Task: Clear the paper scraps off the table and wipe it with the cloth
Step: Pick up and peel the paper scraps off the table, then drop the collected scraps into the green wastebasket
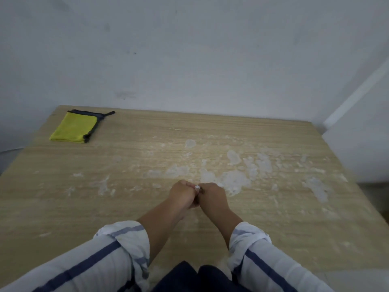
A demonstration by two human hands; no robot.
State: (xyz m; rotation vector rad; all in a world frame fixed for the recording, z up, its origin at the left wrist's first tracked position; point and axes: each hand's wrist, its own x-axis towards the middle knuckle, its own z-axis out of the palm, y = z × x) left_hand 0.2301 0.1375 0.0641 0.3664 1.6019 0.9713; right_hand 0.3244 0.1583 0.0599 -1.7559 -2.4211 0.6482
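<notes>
Head view: over the middle of the table [63, 207] we see the left hand [183, 196] and right hand [212, 197] meet knuckle to knuckle. The curled fingers of both pinch one small white paper scrap [197, 187] between them, too small for us to tell its long axis. The folded yellow cloth [74, 127] lies flat at the table's far left corner. Its long axis runs roughly toward the far edge and its dark loop points right. White smears [235, 182] streak the table's right half.
</notes>
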